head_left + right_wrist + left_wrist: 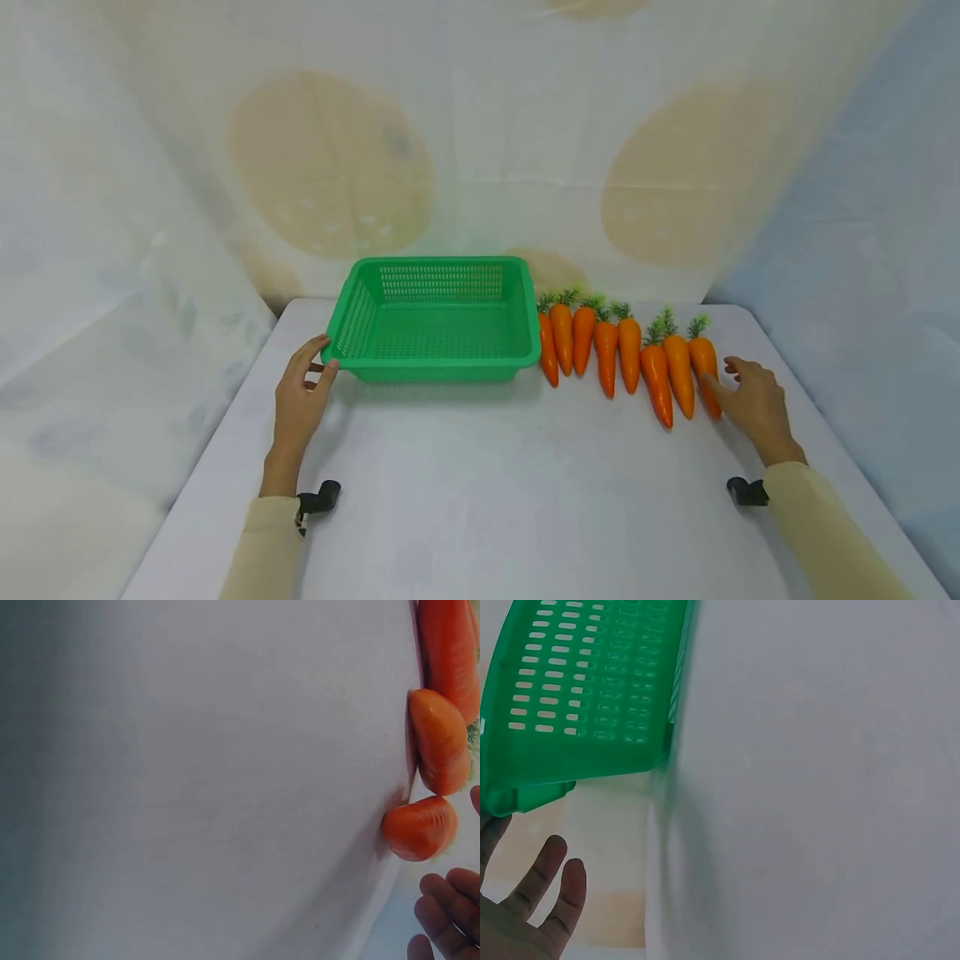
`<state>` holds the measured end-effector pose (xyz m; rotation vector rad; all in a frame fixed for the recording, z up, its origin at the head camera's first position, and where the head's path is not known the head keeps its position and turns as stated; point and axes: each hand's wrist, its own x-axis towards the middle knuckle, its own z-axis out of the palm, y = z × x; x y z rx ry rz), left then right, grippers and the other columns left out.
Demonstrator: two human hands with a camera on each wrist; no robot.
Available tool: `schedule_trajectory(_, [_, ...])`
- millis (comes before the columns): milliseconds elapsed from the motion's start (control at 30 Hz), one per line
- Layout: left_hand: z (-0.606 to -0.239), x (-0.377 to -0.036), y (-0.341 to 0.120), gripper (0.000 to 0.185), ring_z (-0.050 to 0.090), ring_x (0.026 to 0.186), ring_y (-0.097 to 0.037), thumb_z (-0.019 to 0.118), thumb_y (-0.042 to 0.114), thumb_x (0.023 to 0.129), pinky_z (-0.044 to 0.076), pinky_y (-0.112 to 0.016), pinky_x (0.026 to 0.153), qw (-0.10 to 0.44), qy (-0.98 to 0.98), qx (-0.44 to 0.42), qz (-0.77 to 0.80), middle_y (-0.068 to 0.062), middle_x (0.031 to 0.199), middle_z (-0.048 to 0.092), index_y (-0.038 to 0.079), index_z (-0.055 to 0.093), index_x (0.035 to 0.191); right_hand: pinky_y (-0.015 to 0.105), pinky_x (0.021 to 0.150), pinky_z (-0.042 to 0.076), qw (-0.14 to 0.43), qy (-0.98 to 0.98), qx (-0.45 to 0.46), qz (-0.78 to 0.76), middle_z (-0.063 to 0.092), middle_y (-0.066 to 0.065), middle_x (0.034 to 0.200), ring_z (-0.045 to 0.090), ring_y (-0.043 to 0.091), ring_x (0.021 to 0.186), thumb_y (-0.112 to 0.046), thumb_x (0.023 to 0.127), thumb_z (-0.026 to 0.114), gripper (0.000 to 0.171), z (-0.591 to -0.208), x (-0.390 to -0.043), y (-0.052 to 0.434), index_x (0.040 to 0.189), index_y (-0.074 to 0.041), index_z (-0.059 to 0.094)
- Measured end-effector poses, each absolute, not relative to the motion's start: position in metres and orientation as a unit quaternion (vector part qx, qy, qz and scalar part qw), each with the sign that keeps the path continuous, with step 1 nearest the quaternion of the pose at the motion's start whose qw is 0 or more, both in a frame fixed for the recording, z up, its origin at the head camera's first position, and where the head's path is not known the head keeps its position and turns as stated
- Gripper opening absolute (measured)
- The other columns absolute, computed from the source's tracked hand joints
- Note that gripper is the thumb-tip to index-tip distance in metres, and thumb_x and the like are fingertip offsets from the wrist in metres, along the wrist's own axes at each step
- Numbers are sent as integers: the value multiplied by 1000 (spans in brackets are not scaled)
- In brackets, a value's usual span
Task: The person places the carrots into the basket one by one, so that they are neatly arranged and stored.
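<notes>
A green plastic basket (435,364) with slotted walls stands toward the back of the table. My left hand (302,396) is at its front left corner, thumb and forefinger touching the rim; in the left wrist view the other fingers (571,892) spread loosely below the rim. To the basket's right lie several orange carrots with green tops, side by side in a row. Beside the rightmost carrot (703,360) is my right hand (757,407), its thumb overlapping the carrot in the head view. The fingers are loosely bent, and the right wrist view shows them just off the carrot's end (420,829).
The white table (480,492) stretches toward me in front of the basket and carrots. A patterned cloth backdrop (517,142) hangs behind it and along both sides. Each wrist wears a small black camera mount, such as the left one (321,497).
</notes>
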<state>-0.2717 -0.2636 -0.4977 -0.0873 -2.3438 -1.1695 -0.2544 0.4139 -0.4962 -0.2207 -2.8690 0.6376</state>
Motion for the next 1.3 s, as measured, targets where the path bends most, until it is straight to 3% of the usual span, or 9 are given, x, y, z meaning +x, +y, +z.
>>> schedule_trajectory(200, [-502,-273,-263,43,54,103,-8,63,27,100,45,-17,73,271,-845,-38,-459,11,148,49,21,57,142,68,90,31,65,-969,-100,214,52,34,120,44,50,106,-50,98,58,76,-496,-266,417,133,16,46])
schedule_trajectory(333, [-503,-271,-265,41,54,101,-7,65,21,99,45,-16,72,281,-835,-43,-472,10,147,51,20,60,140,65,88,38,50,-967,-111,224,54,33,117,48,48,102,-51,97,58,76,-495,-270,417,130,16,48])
schedule_trajectory(467, [-500,-268,-266,40,56,99,-8,66,16,98,45,-15,72,291,-826,-47,-481,5,146,52,17,61,138,59,83,47,36,-961,-124,243,55,33,115,51,45,98,-51,98,58,74,-494,-274,415,128,16,50])
schedule_trajectory(700, [-463,-249,-249,38,57,96,-17,66,2,96,45,-15,71,304,-818,-69,-484,-15,142,55,-1,61,133,54,80,51,18,-952,-148,267,57,35,121,55,47,102,-53,97,55,76,-485,-278,413,127,17,53])
schedule_trajectory(1133, [-478,-264,-252,40,57,97,-17,65,3,96,45,-14,72,293,-813,-72,-499,-14,144,53,-1,59,135,57,83,51,19,-937,-176,302,52,39,128,53,50,109,-58,98,50,81,-458,-272,413,132,16,50])
schedule_trajectory(1300, [-495,-275,-257,42,57,96,-15,67,3,95,46,-14,72,297,-811,-62,-501,-8,144,54,6,60,137,57,80,51,28,-935,-177,305,54,37,127,54,50,108,-57,98,50,81,-448,-270,408,133,15,50])
